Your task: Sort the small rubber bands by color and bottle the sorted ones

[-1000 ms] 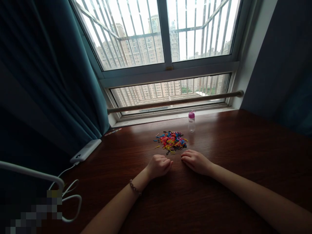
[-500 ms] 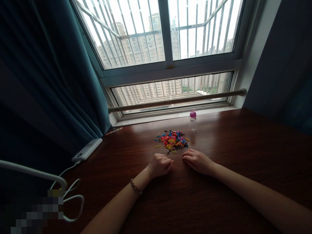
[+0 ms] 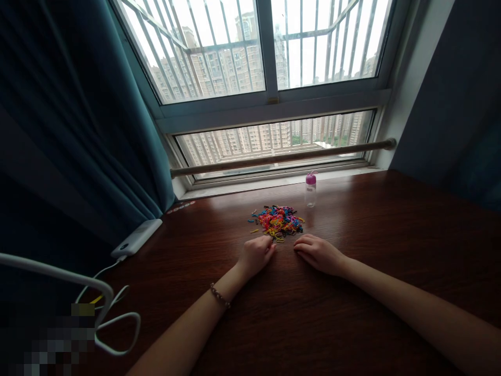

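Observation:
A loose heap of small coloured bands [image 3: 279,220], looking like little hair ties, lies on the dark wooden table [image 3: 352,219]. At the heap's near left edge is my left hand [image 3: 257,254], its fingers curled closed, with its knuckles close to a dark band. Whether anything is pinched in those fingers is hidden. My right hand [image 3: 318,253] rests palm down on the wood, just right of the heap's near edge. Its fingers are bent and pressed together, and nothing shows in them. Behind the heap a clear bottle [image 3: 310,194] with a pink cap stands upright.
On the left, a white power bank [image 3: 136,239] with a white cable [image 3: 129,316] lies near the blue curtain [image 3: 144,172]. A barred window with a horizontal rail [image 3: 282,157] borders the table's far side. A blurred patch covers the lower left corner.
My left hand has moved slightly forward to the heap's near edge, over where a dark band lay. My right hand stays about where it was. The view has shifted slightly.

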Available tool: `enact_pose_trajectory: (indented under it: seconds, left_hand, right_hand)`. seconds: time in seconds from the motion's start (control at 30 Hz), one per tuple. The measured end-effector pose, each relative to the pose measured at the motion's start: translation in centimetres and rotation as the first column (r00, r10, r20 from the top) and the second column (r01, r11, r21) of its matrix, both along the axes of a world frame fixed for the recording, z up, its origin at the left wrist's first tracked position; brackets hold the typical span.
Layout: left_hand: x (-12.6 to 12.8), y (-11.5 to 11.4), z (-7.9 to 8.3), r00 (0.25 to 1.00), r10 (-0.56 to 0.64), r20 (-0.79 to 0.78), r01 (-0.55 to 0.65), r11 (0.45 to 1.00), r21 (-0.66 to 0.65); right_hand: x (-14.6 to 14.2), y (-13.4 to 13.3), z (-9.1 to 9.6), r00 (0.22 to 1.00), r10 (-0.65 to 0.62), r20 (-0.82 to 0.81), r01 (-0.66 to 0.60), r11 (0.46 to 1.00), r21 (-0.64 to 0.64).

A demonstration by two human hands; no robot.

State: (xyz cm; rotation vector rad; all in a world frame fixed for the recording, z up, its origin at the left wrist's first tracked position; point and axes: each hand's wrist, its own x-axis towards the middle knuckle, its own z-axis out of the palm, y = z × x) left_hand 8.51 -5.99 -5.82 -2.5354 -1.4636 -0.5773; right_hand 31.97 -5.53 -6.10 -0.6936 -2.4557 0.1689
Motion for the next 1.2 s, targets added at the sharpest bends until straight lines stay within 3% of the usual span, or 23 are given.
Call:
enact_pose_trajectory:
  seconds: [0.2, 0.4, 0.6, 0.7, 0.83, 1.0, 1.2]
  left_hand:
    - [0.0, 0.3, -0.2, 0.997, 0.058, 0.047, -0.057, 0.998, -0.022]
    - [-0.5, 1.0, -0.7, 0.991, 0.048, 0.128, -0.035, 0.994, -0.099]
    - [-0.6, 1.4, -0.8, 0.967, 0.059, 0.247, -0.051, 0.998, -0.040]
    - [-0.4, 1.2, -0.6, 0.961, -0.008, 0.276, 0.004, 1.000, 0.014]
    - [-0.2, 0.4, 0.0, 0.960, -0.180, 0.217, 0.176, 0.984, 0.037]
    - [0.2, -0.5, 0.7, 0.911, -0.413, 0.010, 0.412, 0.909, 0.067]
    - [1.0, -1.6, 1.2, 0.843, -0.533, -0.071, 0.536, 0.844, 0.034]
  right_hand:
    - [0.0, 0.0, 0.3, 1.000, 0.011, -0.001, -0.011, 1.000, -0.010]
    - [-0.1, -0.1, 0.2, 1.000, -0.006, 0.005, 0.006, 1.000, -0.004]
    - [0.2, 0.7, -0.4, 0.966, -0.244, -0.086, 0.246, 0.969, 0.015]
    - [0.4, 1.1, -0.8, 0.932, -0.338, -0.129, 0.336, 0.941, -0.038]
    - [0.6, 1.6, -1.4, 0.944, -0.321, -0.078, 0.317, 0.947, -0.056]
    - [0.6, 2.3, -2.6, 0.925, -0.379, -0.011, 0.378, 0.924, -0.061]
    - [0.7, 2.5, -3.1, 0.903, -0.428, 0.035, 0.429, 0.899, -0.083]
